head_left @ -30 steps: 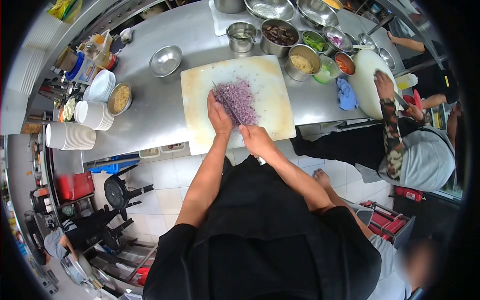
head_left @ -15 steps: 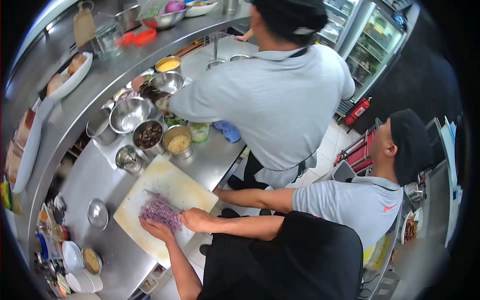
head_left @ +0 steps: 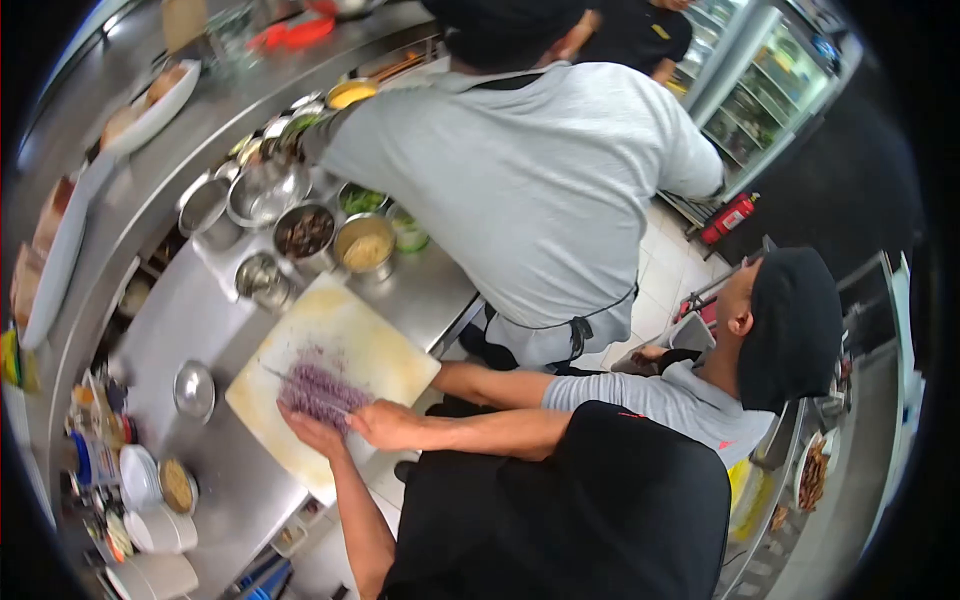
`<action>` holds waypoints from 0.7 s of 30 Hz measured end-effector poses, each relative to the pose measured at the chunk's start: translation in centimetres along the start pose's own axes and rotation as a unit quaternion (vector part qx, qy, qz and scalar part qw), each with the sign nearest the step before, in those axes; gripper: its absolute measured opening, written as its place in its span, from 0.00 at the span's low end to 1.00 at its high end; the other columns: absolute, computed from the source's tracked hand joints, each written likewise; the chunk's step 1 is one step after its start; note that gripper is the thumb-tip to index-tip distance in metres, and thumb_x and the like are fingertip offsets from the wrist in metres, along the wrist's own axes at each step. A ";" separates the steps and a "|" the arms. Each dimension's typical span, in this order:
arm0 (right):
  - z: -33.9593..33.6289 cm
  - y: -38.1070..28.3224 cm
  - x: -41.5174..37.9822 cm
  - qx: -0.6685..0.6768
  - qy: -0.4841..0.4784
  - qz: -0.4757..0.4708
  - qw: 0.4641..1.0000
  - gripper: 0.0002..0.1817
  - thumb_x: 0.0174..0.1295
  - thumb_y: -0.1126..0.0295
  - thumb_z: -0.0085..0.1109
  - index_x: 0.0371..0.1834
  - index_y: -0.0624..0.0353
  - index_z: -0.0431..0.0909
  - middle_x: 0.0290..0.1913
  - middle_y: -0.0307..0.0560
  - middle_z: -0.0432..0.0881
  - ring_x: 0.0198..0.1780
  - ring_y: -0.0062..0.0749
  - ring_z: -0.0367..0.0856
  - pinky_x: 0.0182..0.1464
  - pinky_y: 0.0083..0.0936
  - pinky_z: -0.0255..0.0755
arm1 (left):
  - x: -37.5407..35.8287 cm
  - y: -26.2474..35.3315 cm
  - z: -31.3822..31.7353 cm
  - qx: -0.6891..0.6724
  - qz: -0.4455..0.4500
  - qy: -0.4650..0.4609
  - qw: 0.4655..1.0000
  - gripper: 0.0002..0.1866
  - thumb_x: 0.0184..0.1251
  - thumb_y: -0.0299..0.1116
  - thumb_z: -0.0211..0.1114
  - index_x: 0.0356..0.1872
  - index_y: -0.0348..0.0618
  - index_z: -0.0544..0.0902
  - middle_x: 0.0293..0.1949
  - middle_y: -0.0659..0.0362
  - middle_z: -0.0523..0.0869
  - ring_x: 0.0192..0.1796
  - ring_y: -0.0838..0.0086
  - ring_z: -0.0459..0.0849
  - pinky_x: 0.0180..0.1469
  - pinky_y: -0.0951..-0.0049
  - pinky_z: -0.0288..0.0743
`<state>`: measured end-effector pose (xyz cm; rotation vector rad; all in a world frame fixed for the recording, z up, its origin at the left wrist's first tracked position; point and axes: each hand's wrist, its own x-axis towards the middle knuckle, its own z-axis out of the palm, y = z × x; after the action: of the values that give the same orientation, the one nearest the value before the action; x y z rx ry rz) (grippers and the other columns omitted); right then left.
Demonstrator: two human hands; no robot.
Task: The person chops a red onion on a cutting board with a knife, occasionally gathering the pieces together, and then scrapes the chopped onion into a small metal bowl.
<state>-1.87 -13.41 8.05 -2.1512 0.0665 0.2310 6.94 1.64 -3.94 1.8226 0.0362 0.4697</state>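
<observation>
A white cutting board [head_left: 400,345] with yellowish stains lies on the steel counter. Finely chopped red onion [head_left: 318,388] is heaped near its middle, with purple smears above. My right hand [head_left: 388,425] is closed around the handle of a knife [head_left: 285,378], whose blade lies across the heap and points to the upper left. Against the heap's lower side rests my left hand [head_left: 312,432], its fingers stretched out and close to the blade. My palm hides part of the onion.
Beyond the board stand pots of grated yellow food [head_left: 365,250] and dark pieces [head_left: 304,230]. A small steel bowl [head_left: 194,390] sits left. A co-worker in grey [head_left: 530,180] leans over the counter; another co-worker [head_left: 690,400] stands close on my right.
My view has shifted slightly. The knife tip has moved left across the board, and the onion heap looks narrower. The front co-worker's body has shifted; another person in black shows behind.
</observation>
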 end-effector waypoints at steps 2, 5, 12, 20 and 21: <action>1.0 0.3 0.4 0.007 -0.040 0.002 0.999 0.25 0.75 0.57 0.43 0.32 0.68 0.80 0.30 0.68 0.82 0.37 0.65 0.82 0.41 0.52 0.75 | -0.5 0.1 -0.8 0.028 0.003 0.021 0.999 0.35 0.82 0.51 0.37 0.71 0.25 0.62 0.72 0.36 0.65 0.74 0.48 0.63 0.76 0.56 0.54; 2.8 1.8 1.6 0.014 -0.020 -0.024 0.999 0.25 0.75 0.57 0.43 0.32 0.68 0.80 0.30 0.69 0.81 0.36 0.66 0.82 0.41 0.52 0.75 | -0.3 -2.0 -0.4 0.013 0.011 0.019 1.000 0.36 0.82 0.52 0.36 0.72 0.25 0.61 0.72 0.36 0.64 0.75 0.47 0.62 0.76 0.57 0.53; 1.9 -0.4 1.9 0.055 -0.137 0.088 0.985 0.23 0.75 0.59 0.43 0.32 0.68 0.80 0.32 0.67 0.83 0.38 0.64 0.82 0.43 0.51 0.75 | -0.9 0.8 -0.1 -0.011 -0.002 0.080 0.997 0.33 0.83 0.48 0.33 0.74 0.28 0.59 0.75 0.40 0.61 0.77 0.52 0.58 0.78 0.58 0.49; 4.2 0.6 1.1 0.035 -0.092 0.009 0.995 0.24 0.75 0.58 0.43 0.33 0.67 0.81 0.31 0.67 0.82 0.38 0.64 0.82 0.45 0.50 0.75 | -1.5 -0.6 -1.1 -0.027 -0.021 0.113 0.993 0.32 0.83 0.47 0.34 0.73 0.28 0.60 0.75 0.40 0.61 0.77 0.52 0.58 0.79 0.59 0.48; 3.2 0.0 0.8 0.038 -0.061 0.002 0.997 0.24 0.75 0.58 0.43 0.32 0.68 0.81 0.31 0.67 0.83 0.38 0.63 0.83 0.45 0.50 0.75 | -1.4 -0.6 -1.1 -0.040 -0.014 0.106 0.993 0.32 0.83 0.47 0.34 0.73 0.28 0.60 0.75 0.40 0.61 0.77 0.52 0.58 0.79 0.59 0.48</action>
<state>-1.55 -10.72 6.21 -2.0577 0.0085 0.3548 5.42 2.43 -4.72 1.6858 0.1868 0.6346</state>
